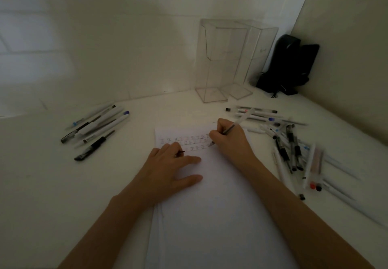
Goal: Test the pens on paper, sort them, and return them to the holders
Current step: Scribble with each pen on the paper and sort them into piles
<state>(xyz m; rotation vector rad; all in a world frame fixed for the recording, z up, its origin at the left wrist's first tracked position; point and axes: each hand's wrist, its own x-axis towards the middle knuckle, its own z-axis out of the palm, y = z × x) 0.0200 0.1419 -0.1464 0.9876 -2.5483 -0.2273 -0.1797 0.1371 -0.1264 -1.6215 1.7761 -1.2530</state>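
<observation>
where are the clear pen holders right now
In the head view, the clear pen holders stand at the back of the desk, right of centre, beside a black object.

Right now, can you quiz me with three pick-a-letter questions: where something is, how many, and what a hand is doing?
1. Where do the clear holders stand?
A) at the back, by the wall
B) on the floor
C) on a chair

2. How many clear holders are there?
A) one
B) two
C) five

3. What is the right hand doing?
A) lying flat, empty
B) gripping a pen, tip on the paper
C) waving in the air

Answers:
1 A, they stand beyond the paper, near the wall.
2 B, two clear boxes show, close together.
3 B, its fingers curl round the pen.
</observation>
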